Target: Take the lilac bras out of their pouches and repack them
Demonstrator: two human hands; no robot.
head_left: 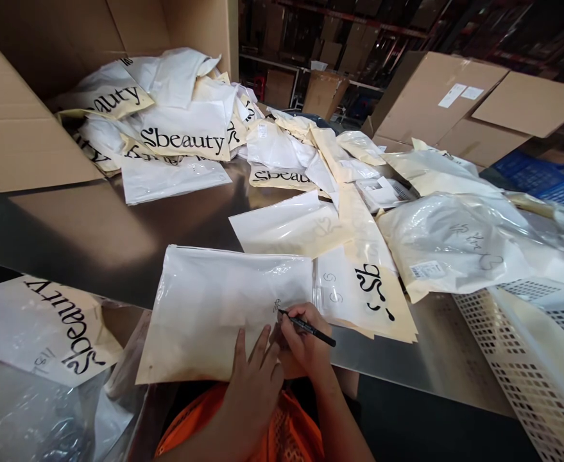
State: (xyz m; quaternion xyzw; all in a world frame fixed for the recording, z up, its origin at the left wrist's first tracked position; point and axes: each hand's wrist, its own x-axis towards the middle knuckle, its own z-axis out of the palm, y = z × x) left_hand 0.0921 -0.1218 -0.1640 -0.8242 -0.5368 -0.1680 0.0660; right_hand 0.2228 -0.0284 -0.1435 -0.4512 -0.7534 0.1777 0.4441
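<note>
A white and cream plastic bag (214, 301) lies flat at the table's near edge. My left hand (255, 369) rests on its lower right part with the fingers spread. In my right hand (308, 337) is a black marker pen (315, 332), its tip touching the bag beside a small dark scribble (276, 306). To the right, partly under the bag's edge, is a stack of similar bags (358, 289) with black lettering. Another flat bag (286, 224) lies just beyond.
A big cardboard box (36, 122) stands on its side at the back left, with lettered bags (185, 128) spilling out. Filled bags (459, 240) rest at right above a white perforated basket (503, 346). More bags (45, 327) hang over at left. Cartons (435, 96) stand behind.
</note>
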